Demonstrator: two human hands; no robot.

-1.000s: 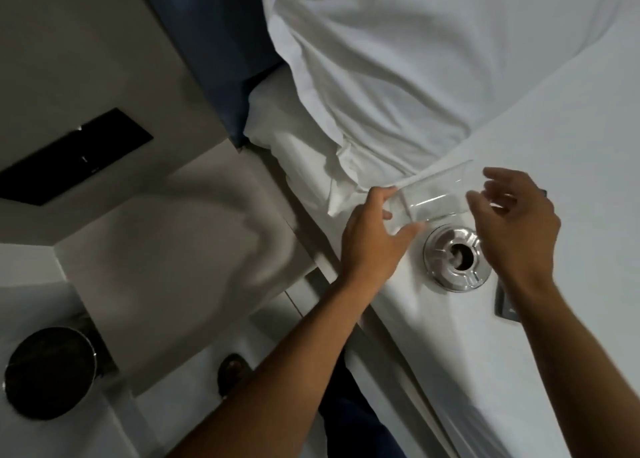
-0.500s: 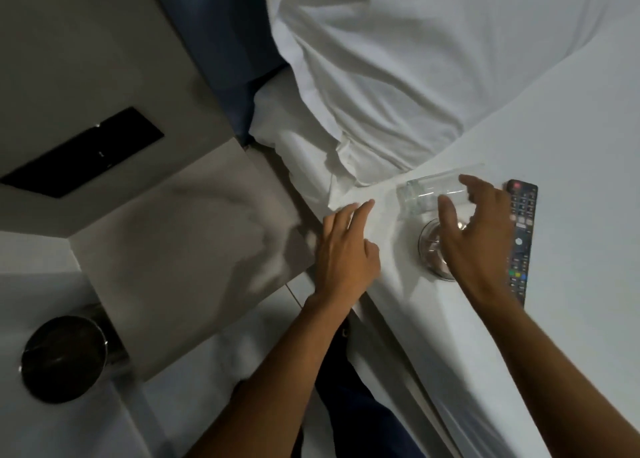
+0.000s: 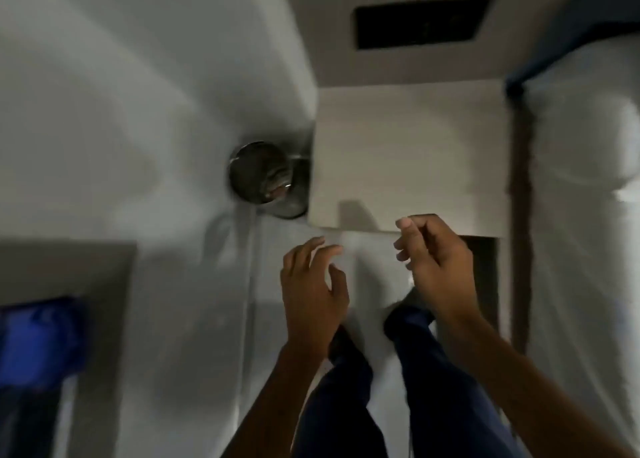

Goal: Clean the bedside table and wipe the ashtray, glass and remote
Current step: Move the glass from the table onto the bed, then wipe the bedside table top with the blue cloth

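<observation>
The bedside table (image 3: 408,153) is a pale square top straight ahead, and nothing stands on it. My left hand (image 3: 313,291) hovers below its front edge with the fingers spread and empty. My right hand (image 3: 433,263) hangs just in front of the table's near edge, fingers loosely curled, and holds nothing. The ashtray, the glass and the remote are out of view. The picture is blurred.
A round metal bin (image 3: 266,177) stands on the floor against the table's left side. The white bed (image 3: 585,215) runs along the right. A dark panel (image 3: 420,21) sits on the wall behind the table. My legs in blue trousers (image 3: 346,405) are below.
My view has swung from the bed to the bedside table. My right hand has let go of the glass, and both hands have left the bed and now hang in front of the table.
</observation>
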